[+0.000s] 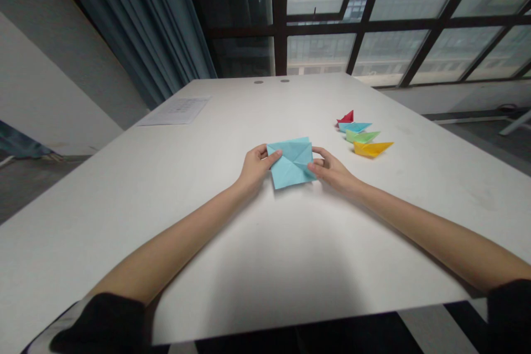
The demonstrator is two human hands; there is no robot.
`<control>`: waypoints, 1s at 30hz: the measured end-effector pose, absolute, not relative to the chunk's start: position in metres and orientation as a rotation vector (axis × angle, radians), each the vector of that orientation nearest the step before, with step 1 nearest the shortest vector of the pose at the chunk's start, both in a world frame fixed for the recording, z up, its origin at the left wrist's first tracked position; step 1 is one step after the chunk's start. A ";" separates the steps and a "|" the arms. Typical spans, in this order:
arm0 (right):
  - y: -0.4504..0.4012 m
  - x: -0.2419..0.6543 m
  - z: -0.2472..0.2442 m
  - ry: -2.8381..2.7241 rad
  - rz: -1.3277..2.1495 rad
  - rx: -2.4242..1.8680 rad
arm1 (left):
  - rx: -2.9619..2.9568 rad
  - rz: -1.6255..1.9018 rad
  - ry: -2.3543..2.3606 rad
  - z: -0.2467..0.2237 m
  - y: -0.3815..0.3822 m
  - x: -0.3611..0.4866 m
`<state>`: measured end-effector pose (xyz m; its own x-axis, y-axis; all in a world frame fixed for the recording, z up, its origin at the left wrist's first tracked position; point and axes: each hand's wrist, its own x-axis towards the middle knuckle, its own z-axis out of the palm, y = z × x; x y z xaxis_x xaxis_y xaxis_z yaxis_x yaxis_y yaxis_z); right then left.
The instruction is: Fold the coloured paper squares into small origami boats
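I pinch the light-blue paper (293, 156) between both hands, at the centre of the frame, its creased face turned up toward me. My left hand (252, 170) grasps its left edge, near the upper corner: the thumb lies flat on the face, pointing inward, and the other fingers are curled, partly hidden behind the sheet. My right hand (334, 172) grasps the right edge lower down, thumb tip pressing on the front, the index finger reaching to the edge above it with a small gap between the two. Neither grip is wide; each is closed to about the paper's thickness. I cannot tell whether the lower edge touches the white table (286, 249). Right of centre, well apart from my fingers, sit four folded paper boats: red (347, 117), blue (354, 127), green (362, 137) and yellow (372, 149).
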<state>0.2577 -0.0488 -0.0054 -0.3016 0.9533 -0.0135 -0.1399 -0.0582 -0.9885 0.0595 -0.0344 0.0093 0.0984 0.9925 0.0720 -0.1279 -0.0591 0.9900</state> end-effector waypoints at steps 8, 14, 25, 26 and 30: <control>-0.047 0.259 -0.006 -1.226 1.468 -1.007 | 1.088 1.172 1.114 0.012 -0.039 0.063; -0.042 0.263 -0.009 -1.285 1.366 -1.052 | 1.242 0.985 1.225 0.008 -0.038 0.060; -0.034 0.273 -0.009 -1.768 1.181 -1.201 | 2.850 0.504 0.818 0.008 -0.053 0.047; -0.034 0.273 -0.009 -1.803 1.095 -1.200 | 2.868 0.433 0.777 0.006 -0.053 0.047; -0.035 0.273 -0.006 -1.976 0.678 -1.201 | 2.883 0.263 0.834 0.001 -0.052 0.048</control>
<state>0.2726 -0.0346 -0.0056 -0.3107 0.9006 0.3038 0.5246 0.4291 -0.7353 0.0478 -0.0518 0.0008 0.8321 0.5390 0.1306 0.5166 -0.8390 0.1707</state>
